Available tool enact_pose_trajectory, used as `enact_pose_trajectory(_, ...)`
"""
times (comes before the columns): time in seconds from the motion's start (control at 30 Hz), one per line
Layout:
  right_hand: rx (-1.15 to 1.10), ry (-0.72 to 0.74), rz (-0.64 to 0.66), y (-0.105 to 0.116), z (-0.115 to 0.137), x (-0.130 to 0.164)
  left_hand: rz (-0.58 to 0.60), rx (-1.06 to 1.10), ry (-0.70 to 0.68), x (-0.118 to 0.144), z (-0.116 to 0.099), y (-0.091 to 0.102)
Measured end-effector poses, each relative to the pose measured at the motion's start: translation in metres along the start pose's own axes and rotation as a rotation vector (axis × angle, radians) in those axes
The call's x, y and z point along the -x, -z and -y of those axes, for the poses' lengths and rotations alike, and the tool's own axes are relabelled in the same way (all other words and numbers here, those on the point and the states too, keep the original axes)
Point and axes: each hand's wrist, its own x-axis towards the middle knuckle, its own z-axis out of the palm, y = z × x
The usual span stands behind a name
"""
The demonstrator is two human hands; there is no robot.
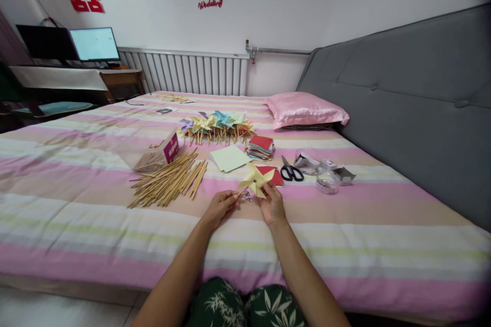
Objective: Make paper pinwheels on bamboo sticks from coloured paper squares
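Observation:
A pale yellow paper pinwheel [255, 181], with a small dark pin at its centre, is held just above the bed. My right hand [273, 205] is closed on its right side. My left hand [225, 206] pinches a thin stick [243, 191] that reaches to the pinwheel's left edge; I cannot make out whether the two are joined. Small metallic pieces [247, 196] lie between my hands. Behind the pinwheel are red paper pieces [276, 176] and a stack of pale green sheets [230, 158].
Bamboo sticks [169, 181] lie left, beside a clear plastic box [150, 159]. Finished pinwheels [218, 123] are grouped farther back, near a coloured paper stack [261, 146]. Scissors [291, 171], a clear round container [327, 182] and a pink pillow [307, 109] are on the right.

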Motion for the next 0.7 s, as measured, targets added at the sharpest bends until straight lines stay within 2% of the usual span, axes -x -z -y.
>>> enact_pose_trajectory(0.47,0.059,-0.013,-0.024,0.0001,-0.0014,0.0007,-0.017,0.023,0.013,-0.0002,-0.0004,-0.0001)
enact_pose_trajectory(0.7,0.108,-0.007,0.013,-0.0005,-0.0043,-0.0003,-0.032,0.029,0.004,0.0007,-0.002,-0.0006)
